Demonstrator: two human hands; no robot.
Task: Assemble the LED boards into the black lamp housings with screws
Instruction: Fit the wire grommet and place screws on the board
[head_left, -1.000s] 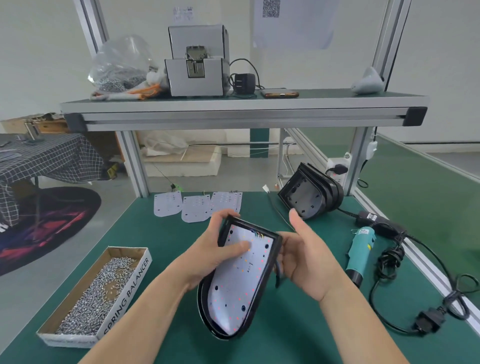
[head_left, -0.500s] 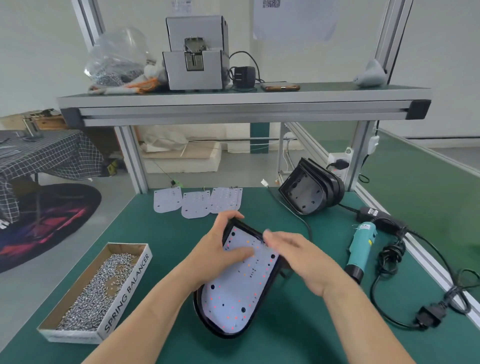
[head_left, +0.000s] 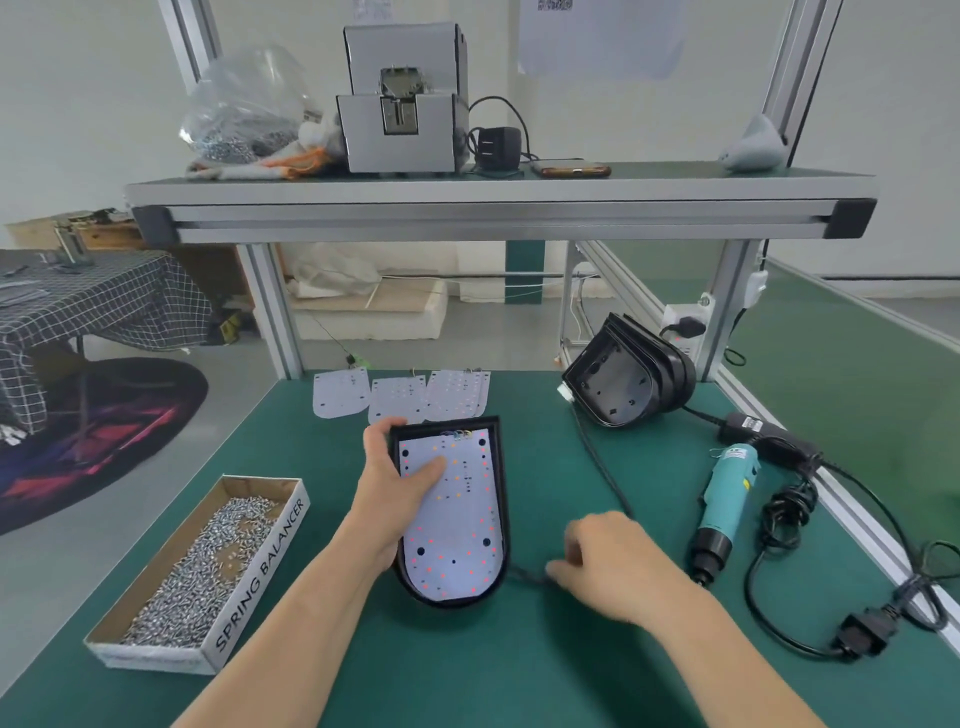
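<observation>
A black lamp housing (head_left: 502, 467) lies flat on the green mat with a white LED board (head_left: 460, 514) seated inside it, wires at its far end. My left hand (head_left: 395, 488) grips the housing's left edge, thumb pressing on the board. To the right of the housing's near end, my right hand (head_left: 615, 566) has curled fingers that pinch the black cable (head_left: 527, 576) coming out of the housing. Loose screws fill a cardboard box (head_left: 260, 551) at the left.
Spare LED boards (head_left: 400, 397) lie behind the housing. A stack of empty black housings (head_left: 631, 379) leans at the back right. A teal electric screwdriver (head_left: 727, 493) and its cords lie at the right. The upper shelf holds a screw feeder (head_left: 400, 130).
The housing has been lowered from a tilted hold to flat on the mat. My right hand left the board's top and moved down to the cable at the housing's near right.
</observation>
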